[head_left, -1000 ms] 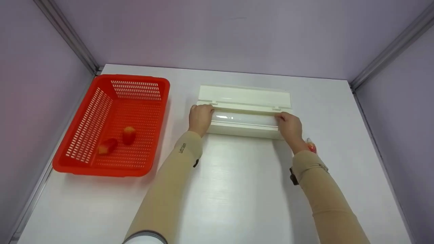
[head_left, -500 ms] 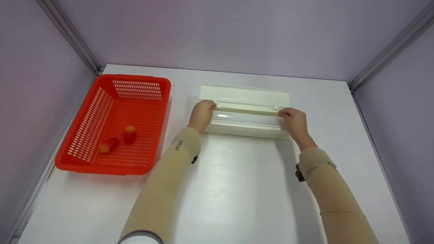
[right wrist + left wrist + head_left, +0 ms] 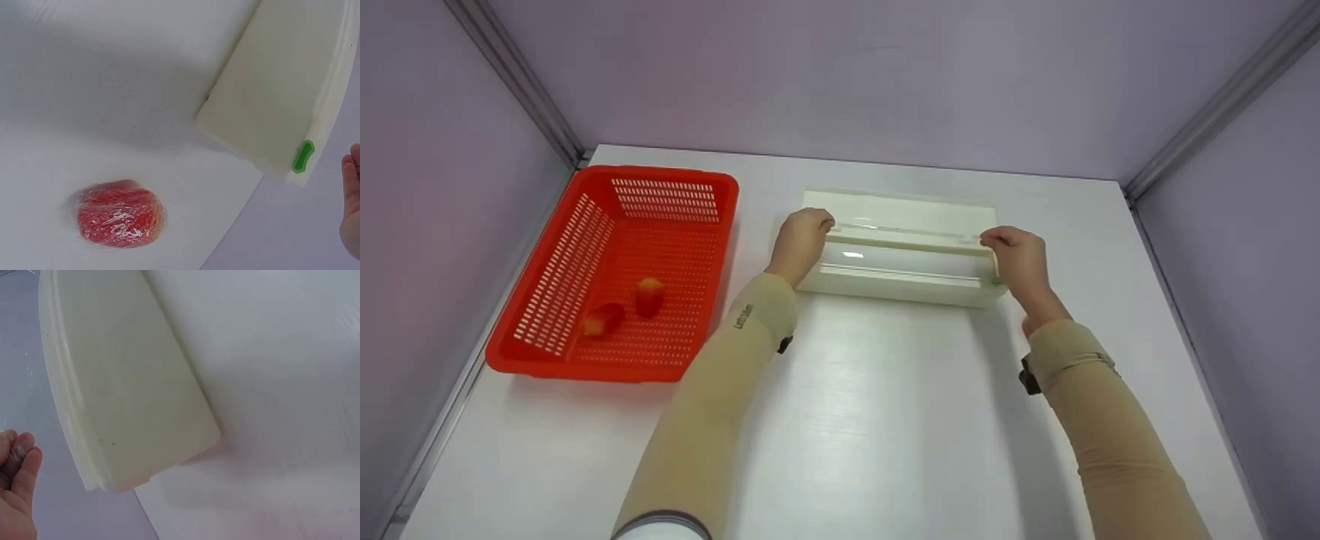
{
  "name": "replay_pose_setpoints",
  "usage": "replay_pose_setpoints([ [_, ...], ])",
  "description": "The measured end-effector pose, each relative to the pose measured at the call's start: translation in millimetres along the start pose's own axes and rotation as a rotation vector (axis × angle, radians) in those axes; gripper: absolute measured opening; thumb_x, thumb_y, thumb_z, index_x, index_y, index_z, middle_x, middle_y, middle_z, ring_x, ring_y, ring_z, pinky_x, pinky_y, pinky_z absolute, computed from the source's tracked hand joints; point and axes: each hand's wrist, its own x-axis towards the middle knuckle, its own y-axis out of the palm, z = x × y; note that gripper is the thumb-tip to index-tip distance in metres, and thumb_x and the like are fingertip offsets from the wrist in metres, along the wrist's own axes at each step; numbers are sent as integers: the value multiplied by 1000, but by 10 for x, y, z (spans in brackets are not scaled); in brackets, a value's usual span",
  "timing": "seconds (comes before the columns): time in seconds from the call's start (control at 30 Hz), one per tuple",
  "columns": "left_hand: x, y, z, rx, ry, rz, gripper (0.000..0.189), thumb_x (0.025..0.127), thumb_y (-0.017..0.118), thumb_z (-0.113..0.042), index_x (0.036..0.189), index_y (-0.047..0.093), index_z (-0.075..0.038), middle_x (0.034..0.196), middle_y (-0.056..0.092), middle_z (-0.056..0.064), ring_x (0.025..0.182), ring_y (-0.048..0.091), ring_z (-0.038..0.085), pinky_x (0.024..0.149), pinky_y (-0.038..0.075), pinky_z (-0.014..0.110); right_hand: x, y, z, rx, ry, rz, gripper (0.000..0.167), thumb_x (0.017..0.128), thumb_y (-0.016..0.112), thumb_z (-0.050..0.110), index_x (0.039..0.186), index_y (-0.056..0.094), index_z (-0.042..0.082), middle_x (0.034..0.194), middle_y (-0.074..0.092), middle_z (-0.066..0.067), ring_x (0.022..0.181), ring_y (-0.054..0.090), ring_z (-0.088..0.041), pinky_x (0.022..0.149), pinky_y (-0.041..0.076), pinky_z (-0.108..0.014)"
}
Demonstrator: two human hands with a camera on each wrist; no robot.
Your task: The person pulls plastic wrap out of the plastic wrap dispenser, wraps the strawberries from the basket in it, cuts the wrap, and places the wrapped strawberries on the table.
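An off-white cling film dispenser (image 3: 896, 291) lies on the table with its lid (image 3: 904, 212) tipped back and a shiny roll inside. My left hand (image 3: 801, 241) pinches one corner of a clear sheet of cling film over the dispenser's left end. In the left wrist view, thin film glints between the left fingertips (image 3: 21, 453). Over the right end, my right hand (image 3: 1021, 259) pinches the film's other corner; only part of that hand shows in the right wrist view. A green tab (image 3: 304, 156) sits on the dispenser's right side.
On the left stands a red perforated basket (image 3: 709, 300) holding two red-yellow fruits, one upright (image 3: 649, 298) and one lying (image 3: 604, 320). A red fruit wrapped in film (image 3: 120, 216) lies right of the dispenser, mostly hidden behind the right forearm in the head view. Walls border the table.
Both hands have risen from the roll's opening towards the back lid, drawing the film edge up. The right hand has also shifted slightly right.
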Motion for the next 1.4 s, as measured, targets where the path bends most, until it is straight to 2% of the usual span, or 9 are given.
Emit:
replay_pose_setpoints([
  [0.27, 60, -144, -70, 36, 31, -38, 20, 93, 53, -15, 102, 66, -4, 102, 68, 9, 100, 62, 22, 90, 49, 30, 50, -63, 107, -10, -46, -60, 21, 93, 53, 11, 102, 67, -2, 104, 68, -17, 101, 63, -23, 89, 50, -28],
  [0.57, 112, -294, -174, 1, 56, -81, 19, 93, 53, -13, 100, 67, -3, 100, 69, 10, 99, 63, 21, 90, 49, 30, 117, -141, 231, 6, -72, -112, 19, 93, 54, 11, 98, 69, 0, 98, 69, -12, 89, 60, -5, 83, 48, -19],
  [0.83, 137, -397, -266, -6, 54, -98, 19, 93, 52, -13, 101, 67, -3, 104, 67, 10, 102, 62, 21, 91, 48, 30, 131, -232, 353, 14, -84, -161, 18, 93, 54, 11, 96, 69, 1, 93, 70, -6, 86, 59, -2, 81, 47, -17],
  [1.0, 138, -462, -300, -28, 74, -122, 19, 93, 53, -13, 102, 67, -4, 104, 67, 9, 102, 62, 20, 90, 49, 28, 127, -289, 411, 51, -106, -164, 18, 93, 54, 12, 96, 69, 2, 89, 70, 2, 87, 61, -4, 87, 49, -21],
  [1.23, 158, -542, -377, -54, 70, -162, 19, 92, 54, -14, 102, 67, -3, 103, 67, 9, 100, 61, 19, 89, 49, 27, 125, -372, 524, 71, -117, -195, 17, 92, 55, 13, 93, 70, 4, 91, 71, 0, 86, 60, 1, 90, 49, -22],
  [1.4, 172, -603, -444, -51, 92, -197, 20, 93, 54, -15, 101, 67, -3, 102, 68, 9, 99, 62, 19, 88, 49, 26, 134, -443, 608, 75, -143, -216, 18, 92, 56, 13, 92, 70, 4, 89, 71, 0, 84, 59, 2, 88, 49, -20],
])
